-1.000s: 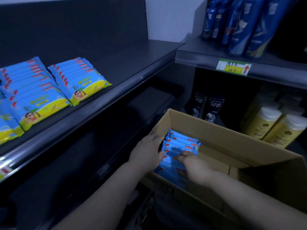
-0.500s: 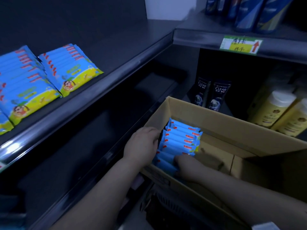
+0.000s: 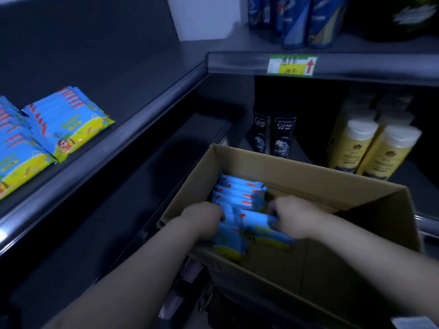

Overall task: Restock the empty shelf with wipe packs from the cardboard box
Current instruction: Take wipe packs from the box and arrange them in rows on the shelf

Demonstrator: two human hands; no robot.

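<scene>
Upper shelf (image 3: 142, 74) lies bare right of the stocked wipes (image 3: 69, 124), with a raised front lip (image 3: 133, 129) to clear. The cardboard box (image 3: 308, 176) sits below, top open. Wipe packs (image 3: 240, 193) stand against its left wall. Left hand (image 3: 204, 217) and right hand (image 3: 294, 214) curl round the ends of a bundle (image 3: 255, 225), squeezing it together, likely for one lift.

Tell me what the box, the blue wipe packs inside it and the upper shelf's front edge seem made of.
The box: brown cardboard, probably corrugated, matte, with stiff folded walls. The wipe packs: probably thin plastic film, glossy and printed. The shelf edge: likely painted metal, dark grey with a sheen along its rounded lip; plastic trim is possible.
</scene>
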